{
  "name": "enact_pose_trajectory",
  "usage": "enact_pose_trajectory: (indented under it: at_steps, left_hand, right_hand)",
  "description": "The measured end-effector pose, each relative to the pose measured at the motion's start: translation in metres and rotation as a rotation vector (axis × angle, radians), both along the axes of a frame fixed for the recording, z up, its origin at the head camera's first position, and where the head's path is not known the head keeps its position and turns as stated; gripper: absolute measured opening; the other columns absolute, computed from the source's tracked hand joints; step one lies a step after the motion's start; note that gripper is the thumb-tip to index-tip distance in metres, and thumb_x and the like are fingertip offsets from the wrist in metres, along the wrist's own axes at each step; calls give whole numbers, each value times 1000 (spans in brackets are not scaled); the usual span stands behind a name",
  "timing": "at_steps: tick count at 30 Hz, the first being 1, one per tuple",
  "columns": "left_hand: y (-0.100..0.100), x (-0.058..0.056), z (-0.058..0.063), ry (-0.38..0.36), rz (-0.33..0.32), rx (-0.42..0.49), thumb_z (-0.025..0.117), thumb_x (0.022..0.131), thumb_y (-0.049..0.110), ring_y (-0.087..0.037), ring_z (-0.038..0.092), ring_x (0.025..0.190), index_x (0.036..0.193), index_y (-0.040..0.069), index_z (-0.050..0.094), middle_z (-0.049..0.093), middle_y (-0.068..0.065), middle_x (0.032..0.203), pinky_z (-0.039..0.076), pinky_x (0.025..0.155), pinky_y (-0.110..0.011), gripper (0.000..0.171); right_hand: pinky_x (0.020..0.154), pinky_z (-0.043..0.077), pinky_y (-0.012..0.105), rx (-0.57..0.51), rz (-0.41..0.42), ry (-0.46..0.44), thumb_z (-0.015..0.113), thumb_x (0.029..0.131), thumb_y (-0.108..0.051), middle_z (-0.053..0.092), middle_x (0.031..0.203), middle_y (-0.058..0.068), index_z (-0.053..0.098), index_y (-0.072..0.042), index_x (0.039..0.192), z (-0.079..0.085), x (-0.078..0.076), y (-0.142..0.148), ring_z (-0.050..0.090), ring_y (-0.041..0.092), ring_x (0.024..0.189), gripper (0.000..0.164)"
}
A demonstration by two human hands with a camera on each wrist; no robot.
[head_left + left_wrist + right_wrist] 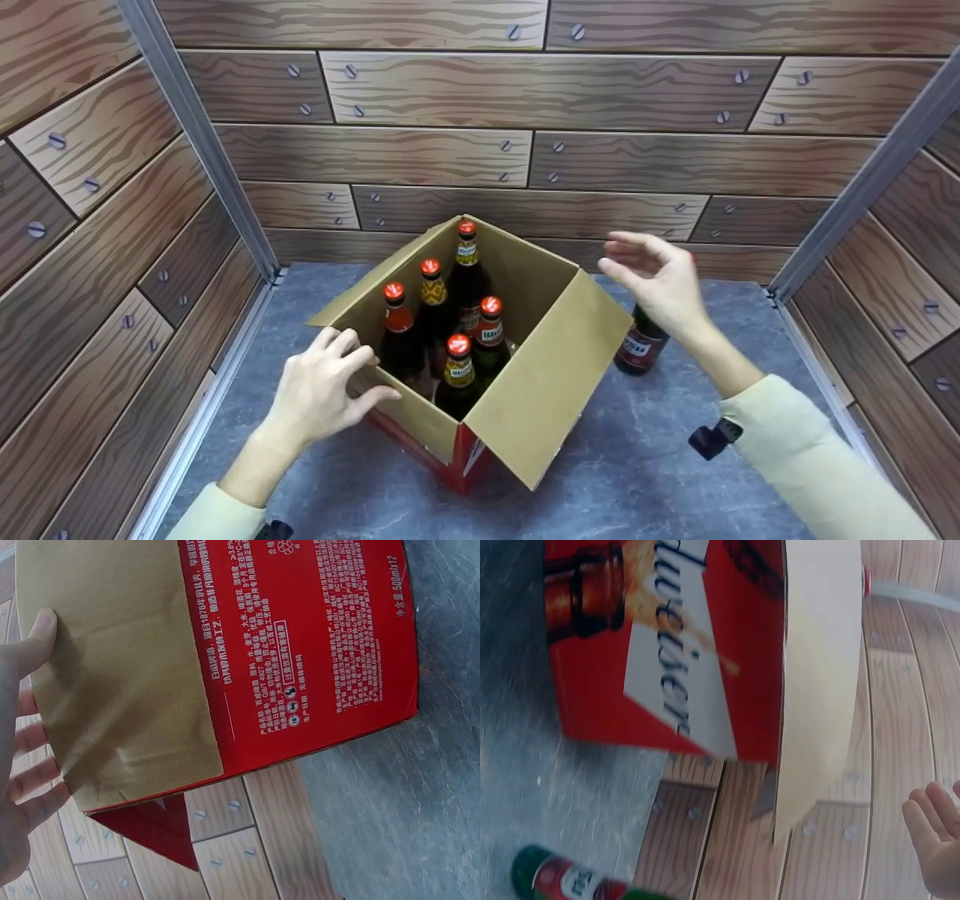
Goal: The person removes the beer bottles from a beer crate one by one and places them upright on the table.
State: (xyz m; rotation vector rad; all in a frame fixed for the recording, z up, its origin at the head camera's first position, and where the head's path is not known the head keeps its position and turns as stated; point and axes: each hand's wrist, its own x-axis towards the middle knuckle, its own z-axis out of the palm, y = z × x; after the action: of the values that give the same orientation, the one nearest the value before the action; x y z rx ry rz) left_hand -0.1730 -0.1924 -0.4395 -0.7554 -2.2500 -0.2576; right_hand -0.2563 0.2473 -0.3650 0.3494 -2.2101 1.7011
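A red cardboard box [450, 476] with brown flaps stands on the grey floor, top side up and flaps spread. Inside it are several dark beer bottles [491, 334], upright, with red caps. My left hand [319, 390] holds the box's left side at the folded-out flap [135, 690]; in the left wrist view its thumb lies on the flap, the fingers at the edge. Up in the air right of the box, my right hand [660, 289] has its fingers extended and holds nothing. Below it another beer bottle [641, 345] stands on the floor, its upper part hidden by the hand.
Walls printed as wooden planks [450, 157] enclose the floor [637, 450] at the back and both sides. Metal rails [217, 142] run along the corners. A wide right flap [555, 382] of the box slants outward, between the box's opening and the lone bottle.
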Motion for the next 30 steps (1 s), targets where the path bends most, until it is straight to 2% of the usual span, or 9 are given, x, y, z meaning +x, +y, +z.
enact_pose_trajectory:
  at_steps: [4, 9, 13, 20, 22, 30]
  left_hand:
    - [0, 0, 0, 2, -1, 6, 82, 75, 64, -21, 59, 81, 86, 20, 67, 56, 2, 83, 48, 43, -34, 49]
    - [0, 0, 0, 11, -9, 9, 82, 75, 65, -21, 60, 82, 86, 19, 67, 56, 1, 83, 48, 43, -33, 49]
    - [0, -1, -1, 18, -13, 12, 82, 75, 65, -21, 59, 81, 86, 19, 67, 56, 1, 83, 48, 43, -34, 50]
    - [0, -1, -2, 12, -8, 6, 81, 76, 65, -21, 59, 81, 87, 19, 67, 56, 2, 83, 47, 42, -32, 50]
    - [-1, -1, -2, 10, -10, 8, 81, 76, 65, -20, 59, 81, 87, 19, 67, 56, 2, 83, 47, 42, -32, 49]
    - [0, 0, -1, -12, -2, 12, 82, 75, 64, -21, 58, 81, 87, 20, 66, 57, 2, 84, 48, 43, -35, 49]
  right_hand:
    - [91, 61, 20, -6, 74, -14, 78, 88, 6, 77, 101, -18, 69, 8, 127, -4, 3, -23, 76, 5, 99, 40]
    - [92, 61, 21, 20, 153, -33, 80, 88, 3, 80, 111, 6, 70, 6, 126, -12, 7, -50, 76, 13, 104, 40]
    - [92, 61, 22, 23, 195, -59, 81, 87, 2, 77, 117, 20, 70, 5, 127, -19, 7, -66, 75, 7, 101, 41]
    - [88, 62, 22, 28, 268, -84, 80, 87, 3, 76, 114, 22, 69, 7, 127, -28, 5, -82, 76, 7, 96, 42]
    - [87, 61, 21, 44, 291, -85, 80, 87, 3, 76, 113, 23, 69, 7, 127, -30, 3, -85, 75, 4, 94, 42]
    - [88, 59, 20, 134, 372, -97, 80, 89, -3, 75, 114, 28, 70, 8, 124, -36, -3, -92, 73, 9, 96, 38]
